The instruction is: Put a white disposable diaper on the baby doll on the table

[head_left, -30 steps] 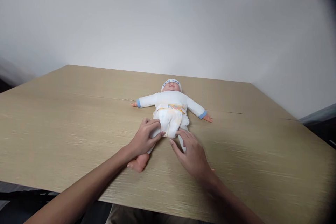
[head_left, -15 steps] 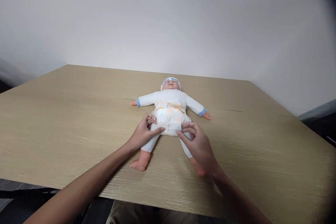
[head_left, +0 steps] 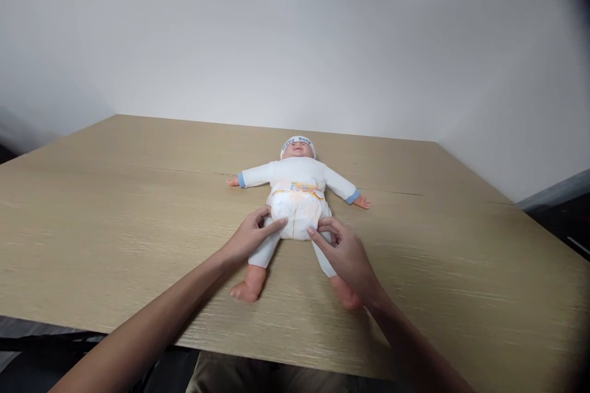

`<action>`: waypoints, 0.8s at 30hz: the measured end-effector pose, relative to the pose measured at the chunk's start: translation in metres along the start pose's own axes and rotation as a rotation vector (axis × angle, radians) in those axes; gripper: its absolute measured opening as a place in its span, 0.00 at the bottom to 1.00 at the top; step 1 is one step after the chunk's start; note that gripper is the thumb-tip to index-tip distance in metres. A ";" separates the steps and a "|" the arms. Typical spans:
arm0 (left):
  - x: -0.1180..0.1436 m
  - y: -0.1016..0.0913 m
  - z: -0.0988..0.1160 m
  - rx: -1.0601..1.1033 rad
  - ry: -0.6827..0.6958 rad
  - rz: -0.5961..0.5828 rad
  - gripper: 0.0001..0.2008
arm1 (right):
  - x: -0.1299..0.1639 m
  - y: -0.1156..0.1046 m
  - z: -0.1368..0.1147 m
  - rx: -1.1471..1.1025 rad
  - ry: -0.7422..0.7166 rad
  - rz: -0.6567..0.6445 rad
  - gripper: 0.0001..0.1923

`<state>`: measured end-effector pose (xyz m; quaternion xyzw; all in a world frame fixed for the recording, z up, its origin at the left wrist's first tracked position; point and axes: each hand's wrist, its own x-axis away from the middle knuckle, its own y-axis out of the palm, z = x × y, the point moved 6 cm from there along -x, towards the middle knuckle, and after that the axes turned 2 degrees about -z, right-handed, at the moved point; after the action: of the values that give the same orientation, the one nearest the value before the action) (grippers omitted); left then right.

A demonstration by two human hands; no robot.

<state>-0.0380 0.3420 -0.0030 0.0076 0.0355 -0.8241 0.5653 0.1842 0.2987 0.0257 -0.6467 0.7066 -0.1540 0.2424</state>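
Observation:
A baby doll (head_left: 298, 171) in a white suit with blue cuffs and a white lettered hat lies on its back, head away from me, arms and legs spread. Around its hips is a white diaper (head_left: 295, 212) with an orange-and-blue printed waistband. My left hand (head_left: 252, 232) grips the diaper's left leg edge, thumb on the front and fingers tucked at the doll's hip. On the other side my right hand (head_left: 343, 249) pinches the right leg edge between thumb and curled fingers. Parts of the doll's thighs are hidden behind my hands.
The doll rests on a wide wood-grain table (head_left: 138, 209) with thin seams across it. A pale partition wall (head_left: 286, 55) rises behind the far edge. Dark chair parts (head_left: 41, 362) show below the near edge at left.
Both hands stay at the diaper's leg edges, with only slight finger movement. The diaper's left side sits a little differently, and the view has shifted slightly.

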 end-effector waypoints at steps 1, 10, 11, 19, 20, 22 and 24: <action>0.001 -0.001 -0.001 0.027 -0.020 -0.004 0.22 | 0.000 -0.002 0.001 -0.050 0.019 0.006 0.19; 0.001 0.001 0.001 -0.029 0.006 -0.050 0.22 | 0.004 -0.006 -0.008 0.182 -0.034 0.065 0.17; 0.001 0.001 0.004 -0.063 0.021 -0.043 0.22 | 0.004 -0.003 -0.011 0.233 -0.079 0.057 0.17; -0.001 0.000 0.003 -0.028 0.005 -0.045 0.23 | 0.002 0.001 -0.008 0.214 -0.140 -0.012 0.19; -0.001 -0.001 0.000 -0.008 -0.004 -0.048 0.23 | 0.002 0.000 -0.005 0.190 -0.119 -0.005 0.20; -0.003 -0.003 -0.005 0.028 -0.022 -0.054 0.24 | 0.002 -0.003 -0.002 0.161 -0.111 0.028 0.20; -0.003 -0.003 -0.008 0.057 -0.031 -0.046 0.25 | 0.002 -0.006 0.000 0.154 -0.138 0.095 0.20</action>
<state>-0.0400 0.3470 -0.0111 0.0105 0.0033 -0.8376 0.5461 0.1892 0.2962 0.0286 -0.6009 0.7042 -0.1512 0.3466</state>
